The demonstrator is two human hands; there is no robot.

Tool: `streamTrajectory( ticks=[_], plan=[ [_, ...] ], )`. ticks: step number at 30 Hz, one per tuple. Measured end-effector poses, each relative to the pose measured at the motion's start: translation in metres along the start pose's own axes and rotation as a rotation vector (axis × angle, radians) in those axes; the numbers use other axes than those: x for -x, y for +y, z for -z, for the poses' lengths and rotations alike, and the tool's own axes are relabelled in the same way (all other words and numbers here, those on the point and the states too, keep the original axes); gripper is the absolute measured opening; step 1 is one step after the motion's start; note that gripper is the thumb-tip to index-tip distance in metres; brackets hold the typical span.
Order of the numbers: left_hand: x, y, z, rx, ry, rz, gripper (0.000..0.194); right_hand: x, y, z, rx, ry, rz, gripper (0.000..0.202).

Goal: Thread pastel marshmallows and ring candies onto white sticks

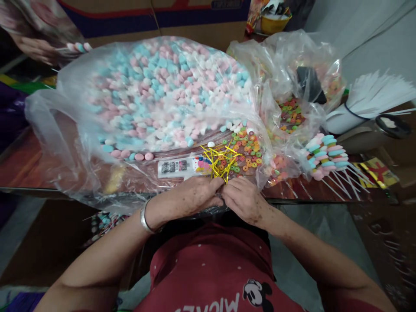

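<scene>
My left hand (190, 196), with a silver bangle at its wrist, and my right hand (246, 201) meet at the table's front edge. The fingers of both are closed and pinched together; what they grip is hidden. Just beyond the fingertips lies a loose pile of gold twist ties (218, 161). Small coloured candy rings (248, 151) are spread behind and to the right of it. Left of the ties lies a printed plastic wrapper (175, 167). A large clear bag (48, 117) full of pink, blue and white marshmallows (169, 86) covers much of the table.
Marshmallow skewers (326, 156) on white sticks are piled at the right. Behind them stand a container of white sticks (377, 97) and a dark-lidded jar (391, 125). A second bag (292, 108) holds more rings. At the far left, another person's hand (39, 50) holds a marshmallow skewer (79, 47).
</scene>
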State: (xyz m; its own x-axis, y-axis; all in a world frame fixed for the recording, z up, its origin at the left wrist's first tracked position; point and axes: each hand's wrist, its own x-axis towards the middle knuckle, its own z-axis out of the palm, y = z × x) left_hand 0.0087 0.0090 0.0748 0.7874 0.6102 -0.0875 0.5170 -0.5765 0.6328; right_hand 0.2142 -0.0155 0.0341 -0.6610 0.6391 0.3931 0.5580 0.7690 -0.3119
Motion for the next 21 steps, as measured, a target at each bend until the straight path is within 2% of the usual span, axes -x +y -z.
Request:
streamTrajectory(
  ticks=[3,5,8,10,15,18,21],
  plan=[
    [0.005,-0.002,0.016,0.116,0.010,0.112,0.036,-0.003,0.004,0.006,0.016,-0.005,0.004,0.027],
    [0.008,-0.006,0.024,0.211,-0.044,0.141,0.034,-0.005,0.007,0.011,0.018,-0.021,0.029,0.028],
    [0.006,-0.009,0.023,0.277,-0.121,0.138,0.028,-0.007,0.011,0.016,0.026,-0.045,0.072,0.028],
    [0.004,-0.010,0.014,0.321,-0.096,0.140,0.028,-0.010,0.013,0.017,0.036,-0.066,0.111,0.029],
    [0.003,-0.009,-0.008,0.570,0.093,0.231,0.033,-0.019,0.015,0.021,0.018,-0.102,0.212,0.028],
    [0.006,-0.008,-0.019,0.692,0.234,0.309,0.034,-0.023,0.015,0.026,0.004,0.070,0.071,0.023],
    [0.006,-0.005,-0.027,0.772,0.418,0.392,0.033,-0.025,0.010,0.023,0.025,0.238,-0.100,0.040]
  ],
)
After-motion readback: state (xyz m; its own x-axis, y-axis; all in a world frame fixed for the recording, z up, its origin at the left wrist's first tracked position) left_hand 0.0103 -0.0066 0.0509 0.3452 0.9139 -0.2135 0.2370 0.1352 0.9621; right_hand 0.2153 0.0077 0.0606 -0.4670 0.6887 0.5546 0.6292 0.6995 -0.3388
